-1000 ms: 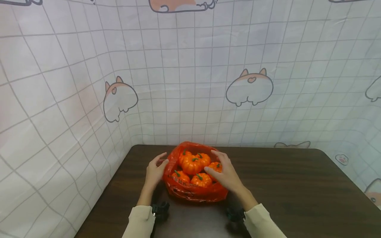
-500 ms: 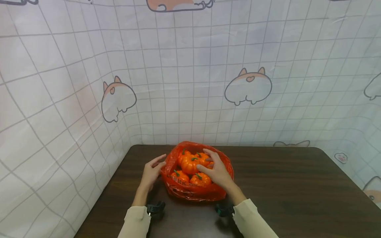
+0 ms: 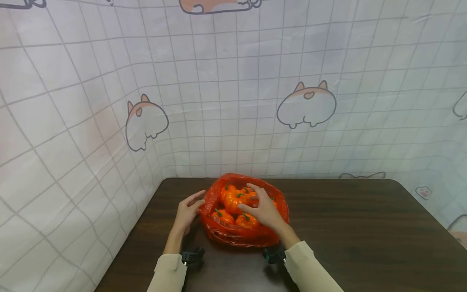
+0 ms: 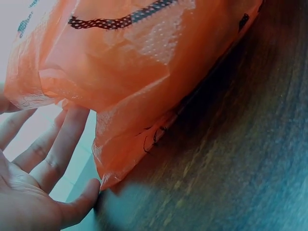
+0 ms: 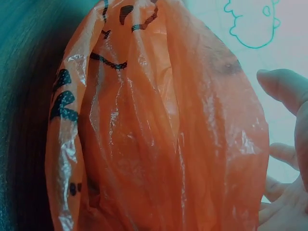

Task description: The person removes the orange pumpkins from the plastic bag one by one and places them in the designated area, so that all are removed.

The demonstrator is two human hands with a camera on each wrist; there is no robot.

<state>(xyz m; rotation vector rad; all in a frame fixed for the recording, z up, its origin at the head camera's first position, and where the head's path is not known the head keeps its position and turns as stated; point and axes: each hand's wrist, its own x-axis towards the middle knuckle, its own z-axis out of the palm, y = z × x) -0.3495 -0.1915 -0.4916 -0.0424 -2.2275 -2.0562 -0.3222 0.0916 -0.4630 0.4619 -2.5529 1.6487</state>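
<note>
A red plastic bag with dark printing stands wide-mouthed on the table, several small orange pumpkins with green stems inside. My left hand is at the bag's left side, its fingers spread. In the left wrist view, the left hand's fingertips touch the bag's film and the thumb meets its lower corner. Over the right part of the bag's mouth is my right hand, thumb and fingers apart, covering some pumpkins from sight. Bag film hides part of that hand in the right wrist view.
The dark wooden table stretches away to the right. Behind it and on the left hangs a white grid-patterned cloth with dog drawings. Black devices are strapped at the left wrist and the right wrist.
My right hand has moved left, farther over the bag's mouth and its pumpkins. The left hand has shifted only slightly beside the bag, which stays in place.
</note>
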